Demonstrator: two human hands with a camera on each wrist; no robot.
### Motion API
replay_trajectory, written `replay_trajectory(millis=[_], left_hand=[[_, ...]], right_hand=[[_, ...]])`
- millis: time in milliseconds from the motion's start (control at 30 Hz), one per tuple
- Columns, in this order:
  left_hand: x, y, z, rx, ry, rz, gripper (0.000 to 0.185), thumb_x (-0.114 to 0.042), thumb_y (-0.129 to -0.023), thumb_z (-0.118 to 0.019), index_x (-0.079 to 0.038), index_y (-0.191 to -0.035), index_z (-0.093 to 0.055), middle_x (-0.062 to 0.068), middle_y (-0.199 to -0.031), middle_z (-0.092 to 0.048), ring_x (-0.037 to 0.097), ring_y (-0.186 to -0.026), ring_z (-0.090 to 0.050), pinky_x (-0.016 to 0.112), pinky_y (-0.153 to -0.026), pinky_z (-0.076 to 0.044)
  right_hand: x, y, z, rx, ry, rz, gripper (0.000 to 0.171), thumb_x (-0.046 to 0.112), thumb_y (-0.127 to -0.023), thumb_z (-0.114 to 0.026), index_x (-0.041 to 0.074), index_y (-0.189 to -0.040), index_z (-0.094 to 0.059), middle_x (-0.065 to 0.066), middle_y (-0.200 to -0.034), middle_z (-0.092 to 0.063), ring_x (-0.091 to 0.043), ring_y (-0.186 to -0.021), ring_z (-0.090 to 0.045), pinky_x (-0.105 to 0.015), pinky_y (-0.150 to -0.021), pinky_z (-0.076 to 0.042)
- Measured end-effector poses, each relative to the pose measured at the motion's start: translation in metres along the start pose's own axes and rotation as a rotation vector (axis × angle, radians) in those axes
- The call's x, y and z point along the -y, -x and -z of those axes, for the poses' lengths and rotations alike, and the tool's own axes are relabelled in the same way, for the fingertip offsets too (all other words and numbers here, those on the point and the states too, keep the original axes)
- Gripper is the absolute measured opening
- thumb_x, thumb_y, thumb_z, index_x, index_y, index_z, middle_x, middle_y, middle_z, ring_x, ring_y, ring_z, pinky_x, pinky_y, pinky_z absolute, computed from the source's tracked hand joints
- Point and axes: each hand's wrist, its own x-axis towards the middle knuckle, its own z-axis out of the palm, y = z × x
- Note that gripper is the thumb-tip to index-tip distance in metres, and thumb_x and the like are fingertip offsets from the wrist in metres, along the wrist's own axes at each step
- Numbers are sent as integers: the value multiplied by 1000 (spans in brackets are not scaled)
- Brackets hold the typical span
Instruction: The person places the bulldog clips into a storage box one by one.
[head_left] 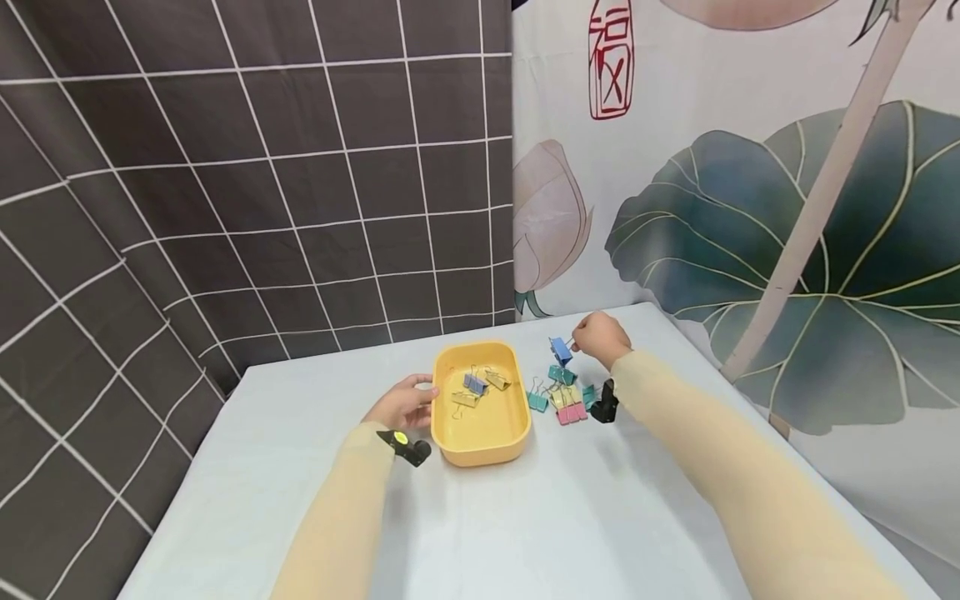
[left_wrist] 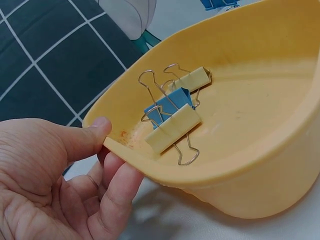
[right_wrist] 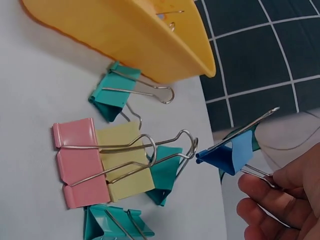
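My left hand (head_left: pixel 405 403) grips the left rim of a yellow plastic tub (left_wrist: pixel 240 175), thumb inside and fingers beneath the edge. Inside the tub lie a blue binder clip (left_wrist: pixel 172 102) and two pale yellow binder clips (left_wrist: pixel 175 129). To the right of the tub, my right hand (head_left: pixel 602 337) pinches a second blue binder clip (right_wrist: pixel 230 152) by one wire handle, held up over the far side of a small clip pile. That pile holds a pink binder clip (right_wrist: pixel 82 162), a yellow binder clip (right_wrist: pixel 125 160) and several teal binder clips (right_wrist: pixel 117 90).
Everything stands on a white-covered table (head_left: pixel 495 533). A dark grid-patterned cloth (head_left: pixel 300 200) hangs behind and to the left. Behind and to the right hangs a white cloth with a lotus print (head_left: pixel 825 250).
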Motion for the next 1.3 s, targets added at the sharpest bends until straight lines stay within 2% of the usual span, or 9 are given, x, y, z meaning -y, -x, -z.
replay_trajectory(millis=[200, 400, 700, 933, 1133, 1300], left_hand=[[-3, -1, 1, -22, -13, 31, 47, -11, -104, -56, -12, -149, -42, 11, -97, -62, 9, -67, -58, 17, -55, -54], [-3, -4, 2, -38, -16, 38, 48, -11, -104, -57, -12, -149, -42, 12, -96, -63, 10, -68, -60, 20, -57, -56], [-4, -4, 2, -40, -25, 18, 46, -7, -102, -58, -9, -147, -45, 10, -93, -62, 11, -69, -59, 22, -59, -58], [-5, -1, 0, -45, -23, -6, 49, -6, -101, -60, -6, -148, -45, 15, -101, -63, 12, -68, -58, 22, -59, -57], [-6, 1, -2, -86, -47, 8, 48, -10, -101, -61, -8, -147, -48, 19, -110, -63, 12, -68, -56, 21, -58, -55], [-4, 0, -3, -89, -50, 11, 48, -10, -101, -61, -9, -147, -48, 21, -115, -63, 12, -69, -57, 21, -57, -54]], right_hand=[[12, -1, 0, 9, -40, -1, 31, 19, -103, -49, 1, -113, -72, -9, -94, -74, -29, -97, -62, -48, -89, -51], [28, -1, -6, 24, -64, -2, 29, 20, -103, -51, 1, -113, -72, -11, -99, -75, -27, -92, -63, -47, -89, -52], [48, 2, -19, 41, -85, -2, 25, 20, -102, -54, 5, -105, -73, -3, -83, -72, -24, -86, -61, -40, -82, -52], [55, 5, -25, 54, -98, 33, 24, 19, -102, -56, 5, -108, -73, -6, -87, -75, -25, -87, -64, -38, -81, -53], [60, 8, -33, 84, -119, 77, 24, 20, -102, -56, 4, -109, -73, -6, -87, -75, -21, -83, -65, -37, -80, -53], [66, 13, -41, 92, -132, 99, 23, 19, -101, -58, 4, -107, -74, -7, -87, -76, -20, -82, -65, -37, -81, -53]])
